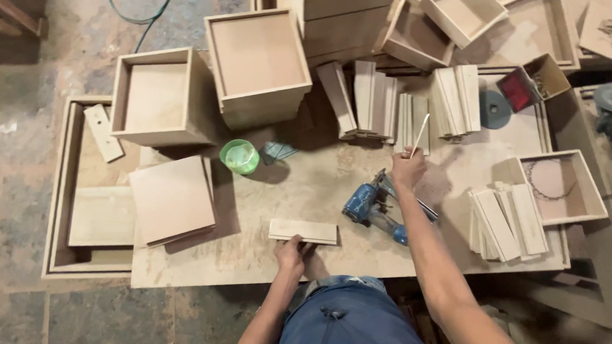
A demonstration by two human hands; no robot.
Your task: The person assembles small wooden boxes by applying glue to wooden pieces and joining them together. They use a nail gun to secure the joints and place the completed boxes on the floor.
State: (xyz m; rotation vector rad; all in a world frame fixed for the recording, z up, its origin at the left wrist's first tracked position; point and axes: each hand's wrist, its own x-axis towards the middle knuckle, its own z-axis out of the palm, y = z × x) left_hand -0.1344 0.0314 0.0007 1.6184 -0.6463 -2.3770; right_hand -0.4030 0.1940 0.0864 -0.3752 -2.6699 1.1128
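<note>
My left hand (291, 250) rests on the near edge of a flat rectangular wooden piece (303, 231) lying on the low work board (261, 259). My right hand (407, 169) is raised over the board and pinches a thin pale stick (420, 134) that points up and away. Just below that hand lies a blue power nailer (373, 208).
A green plastic cup (239, 156) stands left of centre. Square wooden boxes (259, 63) and stacks of cut slats (374, 99) crowd the far side. More slats (507, 222) lie at the right beside a box holding a saw blade (553, 186). Square panels (173, 199) lie at the left.
</note>
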